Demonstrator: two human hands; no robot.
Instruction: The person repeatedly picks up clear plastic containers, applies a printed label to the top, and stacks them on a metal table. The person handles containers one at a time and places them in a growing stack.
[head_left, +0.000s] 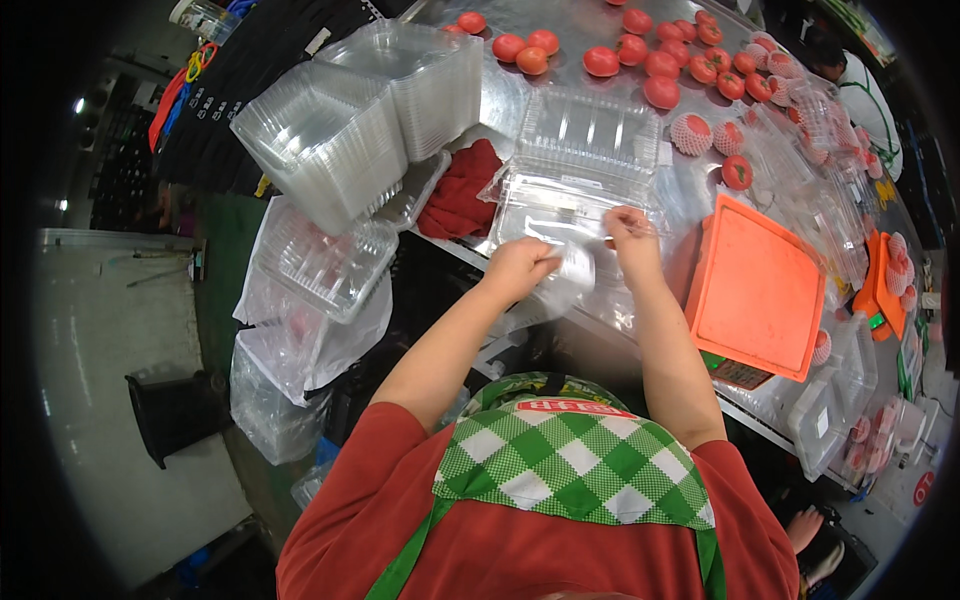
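My left hand (519, 268) is closed on a pale, translucent strip (576, 271) that curls towards the right and hangs past the table's front edge; it looks like label backing, though blur hides its detail. To its right, my right hand (630, 228) has its fingers drawn together above the clear plastic clamshell box (547, 206). Whether a small clear piece sits in those fingers I cannot tell. The box lies open on the steel table, its ribbed half (589, 135) on the far side. A dark red cloth (459, 191) is bunched left of the box.
Tall stacks of clear containers (322, 127) stand at the left. Loose tomatoes (661, 64) are spread across the far steel table (555, 15). An orange-topped scale (757, 289) is at my right, near more clamshells (832, 397). Another person (866, 105) is at the far right.
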